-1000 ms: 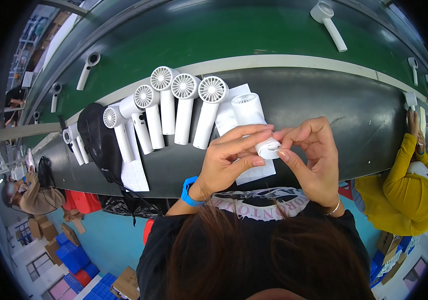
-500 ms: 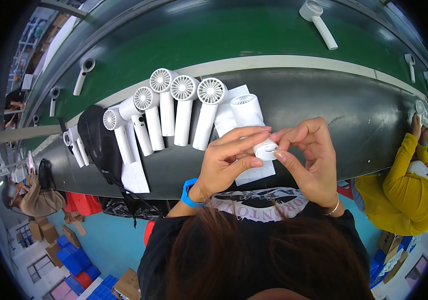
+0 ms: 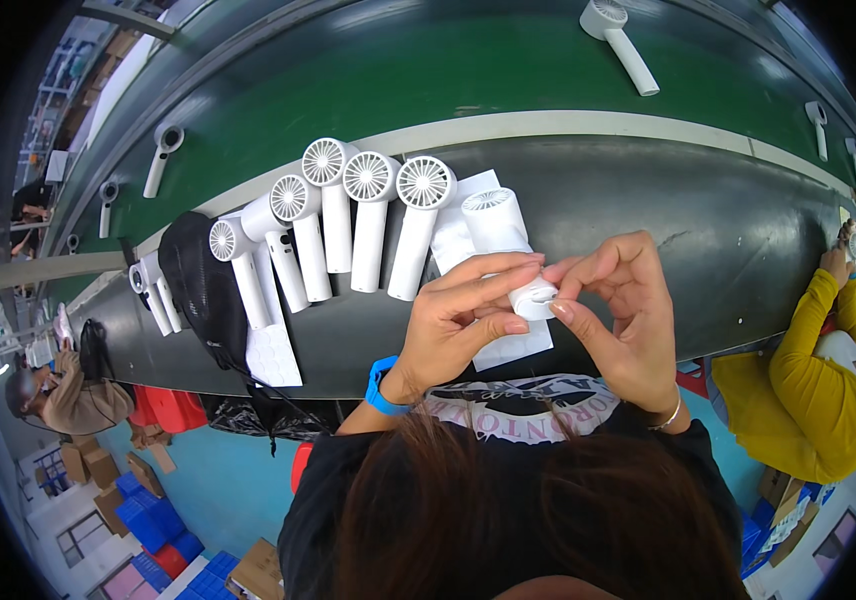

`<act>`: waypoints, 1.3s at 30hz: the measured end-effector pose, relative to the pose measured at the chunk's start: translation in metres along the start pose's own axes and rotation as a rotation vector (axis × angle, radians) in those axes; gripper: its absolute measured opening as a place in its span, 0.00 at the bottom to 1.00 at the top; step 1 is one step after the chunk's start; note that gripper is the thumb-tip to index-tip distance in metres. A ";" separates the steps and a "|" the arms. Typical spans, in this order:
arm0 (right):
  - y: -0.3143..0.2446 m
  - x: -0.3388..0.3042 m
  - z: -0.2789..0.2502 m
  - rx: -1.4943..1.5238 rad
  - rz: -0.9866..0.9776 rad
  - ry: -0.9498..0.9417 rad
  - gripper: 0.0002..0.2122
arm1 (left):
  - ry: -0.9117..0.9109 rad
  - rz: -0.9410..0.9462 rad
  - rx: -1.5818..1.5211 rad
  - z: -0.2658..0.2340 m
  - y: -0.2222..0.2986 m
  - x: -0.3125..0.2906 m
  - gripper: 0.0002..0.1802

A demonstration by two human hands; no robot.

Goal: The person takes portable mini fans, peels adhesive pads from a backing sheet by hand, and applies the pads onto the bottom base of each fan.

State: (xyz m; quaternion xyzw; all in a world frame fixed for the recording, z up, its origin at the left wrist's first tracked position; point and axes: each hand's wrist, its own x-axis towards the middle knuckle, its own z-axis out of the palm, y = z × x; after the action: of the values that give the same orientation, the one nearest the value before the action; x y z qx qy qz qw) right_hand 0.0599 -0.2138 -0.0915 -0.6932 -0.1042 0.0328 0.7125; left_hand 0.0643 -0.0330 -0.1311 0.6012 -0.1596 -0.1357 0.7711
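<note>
A white hand-held fan (image 3: 503, 235) lies handle toward me on the dark work ledge (image 3: 708, 240), over a white sheet (image 3: 508, 348). My left hand (image 3: 458, 320) and my right hand (image 3: 623, 310) both pinch the lower end of its handle (image 3: 533, 298) with the fingertips. A blue band sits on my left wrist (image 3: 380, 385). Several more white fans (image 3: 368, 215) stand in a row just to the left of the held one, heads pointing away from me.
A black pouch (image 3: 203, 290) and a white sheet (image 3: 273, 350) lie left of the row. Behind runs a green conveyor belt (image 3: 468, 70) with single fans (image 3: 620, 40) on it. One person in yellow (image 3: 813, 370) sits at my right, another (image 3: 58, 395) at my left.
Both hands stay on the fan's handle end with hardly any movement. The fan on the green belt at the upper right has drifted left.
</note>
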 end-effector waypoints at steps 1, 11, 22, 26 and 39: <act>0.000 0.000 0.000 -0.003 -0.003 0.001 0.14 | -0.001 -0.001 0.001 0.000 -0.001 0.000 0.24; -0.003 -0.001 0.000 -0.048 0.048 -0.005 0.16 | -0.044 0.020 0.014 -0.001 0.001 0.001 0.24; -0.010 -0.007 0.003 -0.516 -0.092 0.056 0.16 | 0.008 0.037 -0.020 0.006 -0.002 0.002 0.22; -0.006 -0.009 0.005 -0.591 -0.165 0.106 0.16 | -0.011 0.030 0.003 0.005 -0.002 0.002 0.22; 0.000 -0.009 0.007 -0.611 -0.206 0.162 0.19 | 0.018 0.030 0.016 0.009 -0.002 0.007 0.22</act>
State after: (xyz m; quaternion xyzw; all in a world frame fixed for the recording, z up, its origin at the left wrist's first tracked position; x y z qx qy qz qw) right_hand 0.0497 -0.2090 -0.0923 -0.8608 -0.1217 -0.1275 0.4774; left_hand 0.0673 -0.0440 -0.1308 0.6061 -0.1627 -0.1177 0.7696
